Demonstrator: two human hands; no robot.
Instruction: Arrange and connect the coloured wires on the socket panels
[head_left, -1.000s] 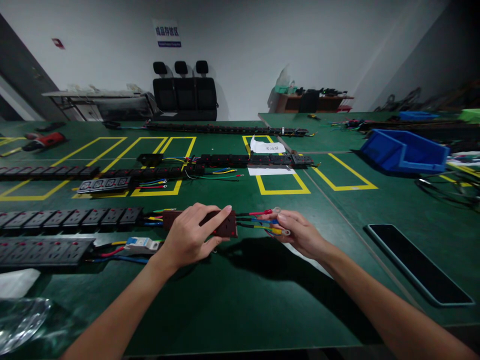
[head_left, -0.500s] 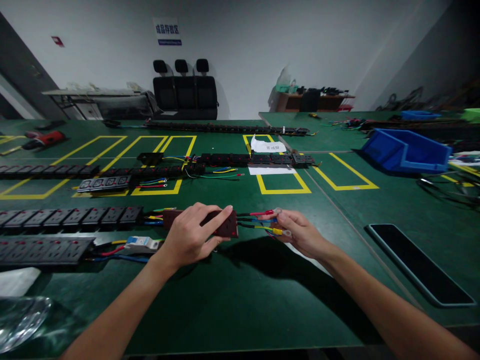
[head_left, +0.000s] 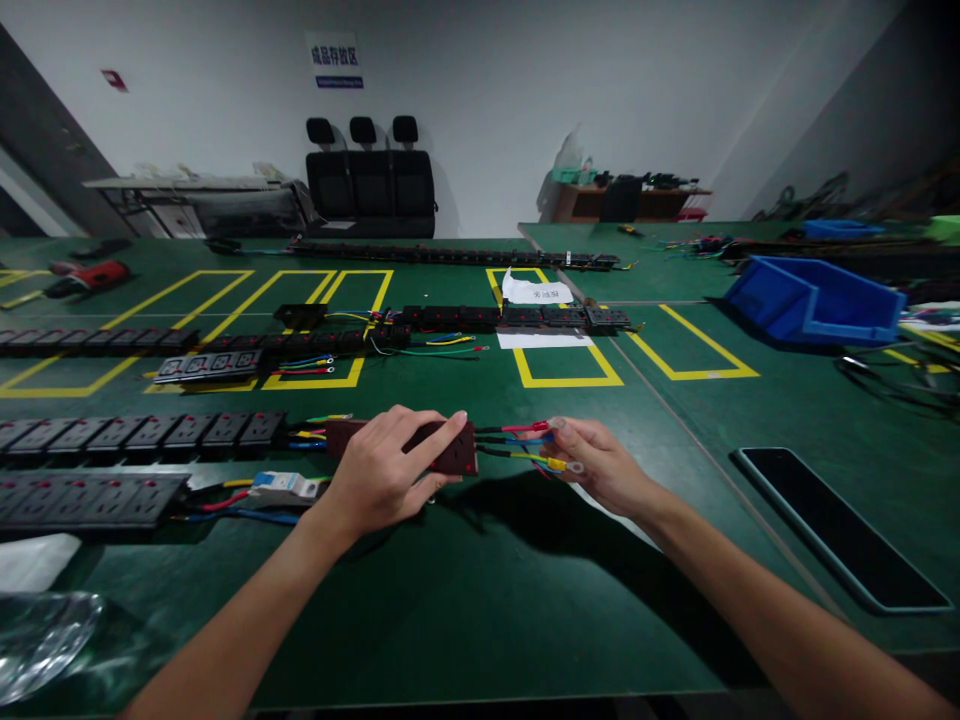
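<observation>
My left hand (head_left: pixel 390 465) is wrapped over a dark red socket block (head_left: pixel 459 450), its fingers along the top and front sides. Wires with ring terminals come out of the block's right end. My right hand (head_left: pixel 600 465) pinches the tip of the red-sleeved wire (head_left: pixel 531 427); a blue wire ends at the same fingertips. Just below them the yellow-sleeved terminal (head_left: pixel 562 465) sticks out free. Left of the block, more wires run to a long black socket strip (head_left: pixel 157 435). Nearer me is a second strip (head_left: pixel 82 500), with a white breaker (head_left: pixel 283 488) on its wires.
A phone (head_left: pixel 840 530) lies on the green table (head_left: pixel 465 620) at the right, with a blue bin (head_left: pixel 814 300) behind it. Further socket strips (head_left: pixel 465 318) and paper (head_left: pixel 536 291) lie across the middle. A red tool (head_left: pixel 97 278) is far left; clear plastic (head_left: pixel 45 640) is near left.
My right fingers have shifted very slightly at the wire ends. My left hand and the socket block look the same.
</observation>
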